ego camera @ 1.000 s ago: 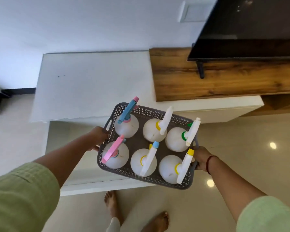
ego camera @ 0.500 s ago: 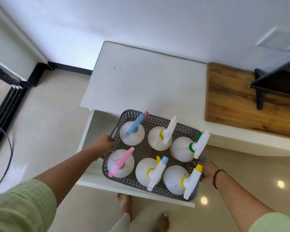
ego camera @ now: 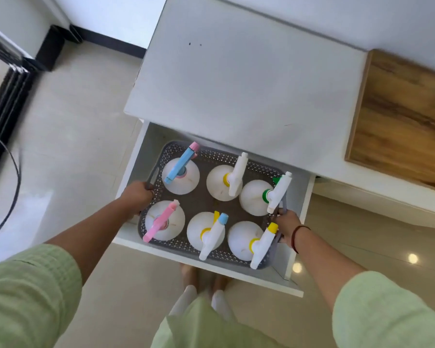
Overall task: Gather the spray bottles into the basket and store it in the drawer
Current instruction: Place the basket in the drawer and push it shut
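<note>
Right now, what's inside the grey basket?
Six white spray bottles stand upright in the basket, two rows of three. Bare basket floor shows between them; whatever lies under the bottles, and the drawer floor beneath the basket, is covered.

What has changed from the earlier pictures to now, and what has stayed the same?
The basket has moved down, from above the open drawer into it. Nothing was let go: the left hand and right hand still grip its handles. The six spray bottles stay upright inside.
</note>
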Available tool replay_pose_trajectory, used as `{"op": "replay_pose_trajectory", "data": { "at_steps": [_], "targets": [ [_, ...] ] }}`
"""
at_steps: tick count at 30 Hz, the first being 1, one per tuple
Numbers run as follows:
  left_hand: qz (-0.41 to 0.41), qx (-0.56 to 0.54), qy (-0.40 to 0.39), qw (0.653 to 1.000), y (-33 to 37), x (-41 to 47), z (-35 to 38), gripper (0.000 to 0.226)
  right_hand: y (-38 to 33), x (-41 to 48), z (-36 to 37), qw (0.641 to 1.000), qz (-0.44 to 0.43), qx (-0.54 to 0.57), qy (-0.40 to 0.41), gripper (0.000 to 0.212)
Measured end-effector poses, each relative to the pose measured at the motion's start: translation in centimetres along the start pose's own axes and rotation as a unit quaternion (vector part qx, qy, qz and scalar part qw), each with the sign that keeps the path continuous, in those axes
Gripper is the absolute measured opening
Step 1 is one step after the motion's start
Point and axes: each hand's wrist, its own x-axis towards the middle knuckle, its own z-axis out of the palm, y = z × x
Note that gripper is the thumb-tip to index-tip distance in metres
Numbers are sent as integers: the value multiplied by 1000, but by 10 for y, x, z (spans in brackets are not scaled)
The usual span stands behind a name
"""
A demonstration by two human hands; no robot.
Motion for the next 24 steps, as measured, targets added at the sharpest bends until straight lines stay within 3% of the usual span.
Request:
{"op": "replay_pose_trajectory", "data": {
  "at_steps": [6, 24],
  "targets": [
    [1, 18, 13, 1000, -6, 36, 22, 28, 29, 44, 15, 999, 13, 25, 15, 29],
    [-31, 3, -10, 999, 0, 90, 76, 26, 58, 122, 17, 1000, 2, 6, 22, 18]
  ]
}}
